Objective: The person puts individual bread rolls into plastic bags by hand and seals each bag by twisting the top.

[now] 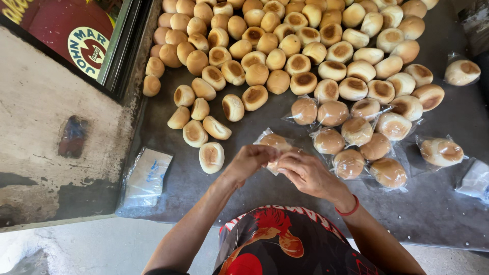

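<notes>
Both hands meet just below the middle of the view, at about six o'clock from the heap of bread. The left hand (250,159) and the right hand (305,173) each have their grip closed on the same bagged bun (275,142), a round brown roll in a clear plastic bag, fingers pinching the bag's near end while the bun sits just above the knuckles, over the dark tabletop (254,193). A red bracelet (350,208) circles the right wrist.

At twelve o'clock from the hands spreads a big pile of unwrapped buns (285,46), touching one another. At two to three o'clock lies a cluster of already bagged buns (356,137), with one more bagged bun (441,152) apart at three o'clock and another (461,72) far up at one o'clock. At nine o'clock, near the tabletop's left edge, rests a flat stack of empty plastic bags (145,178).
</notes>
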